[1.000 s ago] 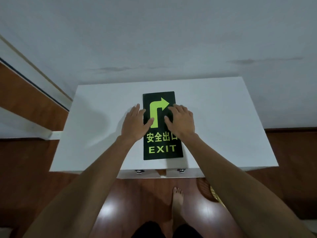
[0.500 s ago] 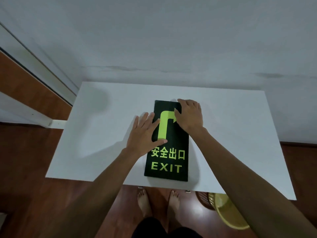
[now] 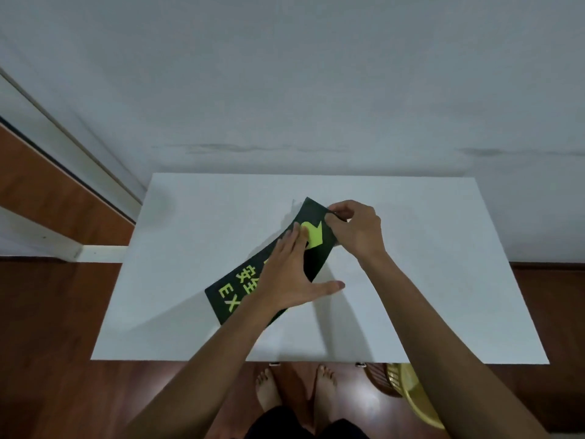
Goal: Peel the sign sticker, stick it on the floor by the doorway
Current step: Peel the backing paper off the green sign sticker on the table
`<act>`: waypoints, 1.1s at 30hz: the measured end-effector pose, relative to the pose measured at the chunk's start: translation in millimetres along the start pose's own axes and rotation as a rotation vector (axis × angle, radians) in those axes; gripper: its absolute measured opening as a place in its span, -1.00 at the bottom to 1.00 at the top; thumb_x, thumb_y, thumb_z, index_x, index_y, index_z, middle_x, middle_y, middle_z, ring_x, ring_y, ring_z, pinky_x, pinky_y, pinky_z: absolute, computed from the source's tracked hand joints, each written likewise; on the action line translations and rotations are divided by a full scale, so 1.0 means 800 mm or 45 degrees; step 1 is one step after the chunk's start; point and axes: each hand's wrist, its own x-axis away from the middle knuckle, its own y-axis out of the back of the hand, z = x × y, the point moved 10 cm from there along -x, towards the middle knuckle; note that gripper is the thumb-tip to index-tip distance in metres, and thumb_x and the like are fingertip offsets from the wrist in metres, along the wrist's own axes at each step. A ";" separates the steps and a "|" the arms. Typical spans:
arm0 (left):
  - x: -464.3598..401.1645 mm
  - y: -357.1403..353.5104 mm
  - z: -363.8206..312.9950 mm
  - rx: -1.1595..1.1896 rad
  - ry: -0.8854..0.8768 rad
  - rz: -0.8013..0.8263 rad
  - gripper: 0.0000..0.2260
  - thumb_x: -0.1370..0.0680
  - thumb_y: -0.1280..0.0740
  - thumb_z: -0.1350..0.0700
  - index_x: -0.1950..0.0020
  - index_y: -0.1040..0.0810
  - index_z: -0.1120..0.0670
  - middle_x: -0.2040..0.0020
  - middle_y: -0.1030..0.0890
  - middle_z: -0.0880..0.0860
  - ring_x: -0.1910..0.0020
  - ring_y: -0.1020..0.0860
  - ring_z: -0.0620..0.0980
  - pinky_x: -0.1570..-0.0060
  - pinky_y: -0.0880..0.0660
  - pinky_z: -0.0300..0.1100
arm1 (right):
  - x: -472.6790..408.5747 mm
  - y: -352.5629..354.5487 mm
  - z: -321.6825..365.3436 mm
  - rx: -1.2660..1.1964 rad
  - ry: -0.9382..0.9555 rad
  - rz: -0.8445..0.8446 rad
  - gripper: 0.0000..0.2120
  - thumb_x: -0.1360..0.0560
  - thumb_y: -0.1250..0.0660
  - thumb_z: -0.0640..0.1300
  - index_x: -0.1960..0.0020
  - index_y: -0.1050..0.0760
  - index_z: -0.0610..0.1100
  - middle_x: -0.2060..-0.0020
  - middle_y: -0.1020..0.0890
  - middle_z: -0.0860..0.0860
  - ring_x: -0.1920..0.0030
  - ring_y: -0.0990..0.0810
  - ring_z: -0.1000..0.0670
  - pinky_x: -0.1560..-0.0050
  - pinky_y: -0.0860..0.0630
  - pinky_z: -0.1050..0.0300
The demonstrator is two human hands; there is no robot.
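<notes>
Partly legible: "EX" on sign sticker; left hand flat atop, right hand pinching far corner.

On the dark sign sticker we read yellow-green print: the letters "EX" at its near left end, the rest hidden under the left hand. Beside them stand Chinese characters, partly covered, and farther along an arrow.
</notes>
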 end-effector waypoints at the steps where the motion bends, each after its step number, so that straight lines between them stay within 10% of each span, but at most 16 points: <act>1: 0.003 0.007 -0.009 0.067 0.000 -0.030 -0.02 -0.37 -0.30 -0.42 -0.60 0.04 0.01 -0.62 -0.06 -0.03 -0.58 -0.06 -0.05 -0.50 -0.18 -0.04 | 0.008 0.002 0.007 -0.066 -0.006 0.011 -0.84 -0.47 -0.41 -0.18 -0.04 -0.65 -0.11 0.10 -0.72 -0.02 0.21 -0.75 -0.06 0.13 -0.72 -0.03; 5: 0.019 0.061 -0.025 0.178 -0.029 -0.314 -0.52 -0.54 -0.29 0.17 -0.47 -0.39 0.01 -0.14 -0.66 0.04 -0.07 -0.62 0.07 -0.04 -0.51 -0.19 | 0.028 0.004 0.029 -0.375 -0.036 0.153 -0.71 -0.53 -0.39 0.07 -0.07 -0.63 -0.15 0.03 -0.71 -0.08 0.31 -0.75 -0.06 0.35 -0.67 0.08; 12: 0.042 0.126 -0.003 0.683 0.117 -0.244 -0.70 -0.58 -0.30 0.15 -0.06 -0.59 -0.29 0.11 -0.68 -0.24 0.06 -0.64 -0.18 0.18 -0.48 -0.42 | 0.037 0.039 0.027 -0.096 0.108 -0.012 -0.62 -0.59 -0.34 0.08 -0.38 -0.48 0.07 -0.20 -0.57 0.12 -0.01 -0.63 0.05 0.04 -0.47 0.26; 17: 0.055 0.143 -0.009 1.012 0.093 -0.076 -0.79 -0.56 -0.37 0.08 -0.04 -0.66 -0.25 -0.05 -0.70 -0.19 -0.04 -0.67 -0.17 0.03 -0.54 -0.22 | 0.038 0.020 0.031 -0.352 0.000 0.172 -0.64 -0.62 -0.30 0.05 -0.41 -0.45 0.08 -0.24 -0.62 0.04 -0.22 -0.62 -0.02 -0.26 -0.56 -0.08; 21: 0.053 0.165 -0.008 1.091 0.079 -0.150 -0.81 -0.49 -0.45 0.09 -0.05 -0.68 -0.17 -0.04 -0.72 -0.11 -0.03 -0.69 -0.09 0.11 -0.56 -0.27 | 0.048 0.038 0.047 -0.607 0.071 0.134 -0.79 -0.65 -0.25 -0.13 -0.10 -0.63 -0.18 0.04 -0.71 -0.19 0.11 -0.73 -0.16 0.11 -0.71 -0.10; 27: 0.035 0.211 -0.004 0.814 0.066 -0.442 -0.71 -0.40 -0.49 0.04 -0.01 -0.59 -0.31 0.06 -0.70 -0.24 0.08 -0.66 -0.24 0.21 -0.52 -0.42 | 0.077 0.068 0.082 -0.574 0.379 0.057 -0.85 -0.63 -0.30 -0.20 0.06 -0.62 -0.15 0.25 -0.72 -0.02 0.29 -0.73 -0.09 0.28 -0.69 0.01; 33: 0.032 0.213 -0.044 0.306 0.100 -0.652 -0.19 -0.49 -0.42 -0.01 -0.60 0.00 -0.02 -0.59 -0.13 -0.02 -0.54 -0.12 -0.08 -0.46 -0.11 -0.22 | 0.118 0.070 0.085 -0.444 0.519 -0.109 -0.86 -0.55 -0.34 -0.10 0.18 -0.48 -0.08 0.34 -0.70 0.04 0.29 -0.74 -0.01 0.20 -0.71 -0.04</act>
